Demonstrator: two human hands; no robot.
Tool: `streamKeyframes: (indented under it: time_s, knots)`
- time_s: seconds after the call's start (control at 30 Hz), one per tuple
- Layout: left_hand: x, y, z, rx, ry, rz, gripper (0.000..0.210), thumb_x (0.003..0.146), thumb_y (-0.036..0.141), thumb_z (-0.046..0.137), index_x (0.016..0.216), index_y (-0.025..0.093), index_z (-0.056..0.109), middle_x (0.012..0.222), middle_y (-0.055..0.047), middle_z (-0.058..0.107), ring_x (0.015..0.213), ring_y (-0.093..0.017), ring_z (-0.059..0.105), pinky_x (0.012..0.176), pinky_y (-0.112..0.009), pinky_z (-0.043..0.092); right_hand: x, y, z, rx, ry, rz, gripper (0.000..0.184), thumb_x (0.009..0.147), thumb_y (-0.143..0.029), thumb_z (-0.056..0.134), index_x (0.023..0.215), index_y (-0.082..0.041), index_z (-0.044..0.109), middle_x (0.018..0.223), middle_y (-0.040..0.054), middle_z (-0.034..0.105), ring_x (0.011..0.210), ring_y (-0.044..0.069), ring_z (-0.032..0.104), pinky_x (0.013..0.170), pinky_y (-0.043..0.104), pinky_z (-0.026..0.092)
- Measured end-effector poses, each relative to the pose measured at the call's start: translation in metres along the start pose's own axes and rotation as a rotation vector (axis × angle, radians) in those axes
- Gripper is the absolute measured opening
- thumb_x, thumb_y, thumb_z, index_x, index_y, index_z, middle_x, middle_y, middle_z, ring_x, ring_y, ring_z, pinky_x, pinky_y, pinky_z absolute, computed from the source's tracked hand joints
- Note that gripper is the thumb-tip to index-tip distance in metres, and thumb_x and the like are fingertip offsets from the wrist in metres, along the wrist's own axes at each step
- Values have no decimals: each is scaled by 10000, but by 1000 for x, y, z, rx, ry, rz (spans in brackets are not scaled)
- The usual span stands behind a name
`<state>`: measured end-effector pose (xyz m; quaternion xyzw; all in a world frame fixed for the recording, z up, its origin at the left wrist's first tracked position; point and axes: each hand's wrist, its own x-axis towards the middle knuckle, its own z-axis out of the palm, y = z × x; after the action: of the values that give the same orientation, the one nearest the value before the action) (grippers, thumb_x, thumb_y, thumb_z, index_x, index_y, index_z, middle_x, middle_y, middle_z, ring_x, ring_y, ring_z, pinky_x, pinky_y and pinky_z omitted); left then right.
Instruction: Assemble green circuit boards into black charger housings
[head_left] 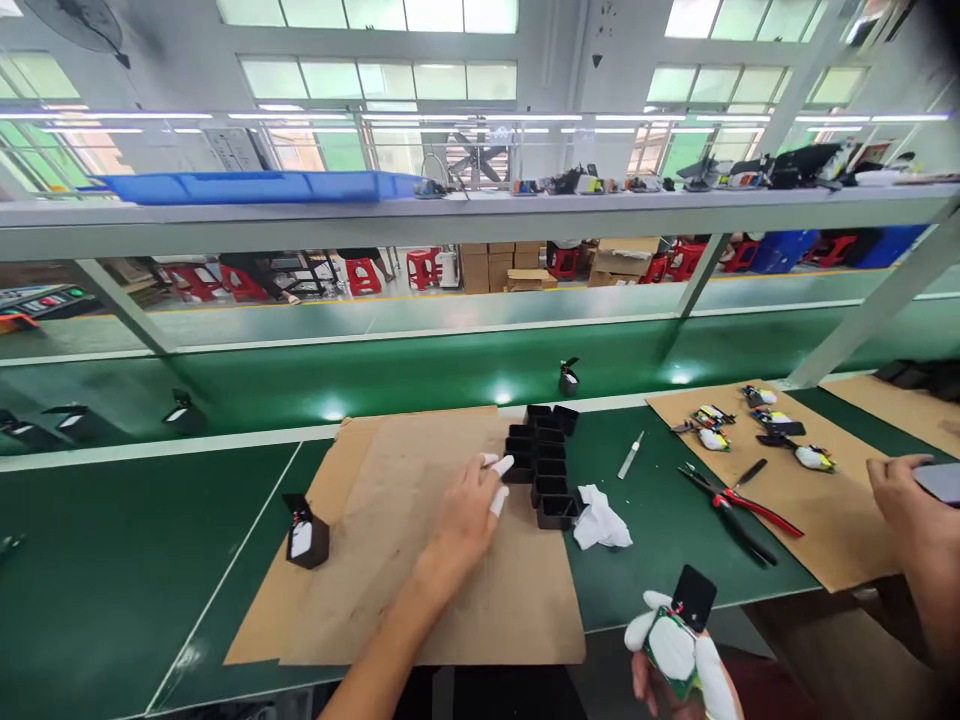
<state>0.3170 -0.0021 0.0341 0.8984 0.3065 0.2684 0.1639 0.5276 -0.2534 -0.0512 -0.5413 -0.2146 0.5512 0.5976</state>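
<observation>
My left hand [463, 515], with white finger cots on some fingertips, reaches over the brown cardboard. Its fingers are spread apart at the left side of a cluster of black open-topped plastic boxes [551, 487]; whether they touch a box I cannot tell. In my right hand [716, 670], also with white-covered fingertips, is a small green circuit board [673, 650] bearing a white pad. A black square plate [694, 597] with red wire stands at its top. It is held low, in front of the table edge. A crumpled white cloth [601, 518] lies beside the boxes.
A black box with raised lid [309, 540] stands left on the cardboard sheet [405, 600]. Right are a white tool [631, 455], red-and-black pliers [739, 505] and several board assemblies [814, 457]. Another person's hand [911, 510] holds a flat grey object. Beyond runs a green conveyor [420, 365].
</observation>
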Motion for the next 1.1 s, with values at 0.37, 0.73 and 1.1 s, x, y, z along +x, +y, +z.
streamKeyframes:
  time_s: [0.37, 0.73, 1.1]
  knots:
    - [5, 5, 2, 18, 53, -10, 85, 1037, 199, 531, 1070, 235, 601, 1315, -112, 574, 1284, -302, 627, 1035, -475, 567, -37, 14, -4, 164, 261, -225, 633, 795, -873, 676, 1132, -339, 726, 736, 81, 781, 542, 297, 679, 533, 427, 535]
    - [-109, -33, -47, -56, 227, -206, 80, 1021, 229, 560, 1018, 258, 635, 1265, -83, 689, 1184, -271, 729, 987, -422, 608, -27, 15, 116, 5, 221, -380, 652, 748, -661, 910, 1279, -356, 686, 1108, 145, 809, 846, 359, 752, 774, 526, 633]
    - [-158, -60, -66, -589, -30, -483, 861, 800, 242, 813, 1589, 271, 468, 1496, -122, 597, 1417, -317, 569, 1268, -544, 413, 32, 22, 202, -154, 75, -430, 606, 815, -605, 897, 1260, -235, 716, 1184, 149, 806, 1031, 335, 791, 872, 435, 667]
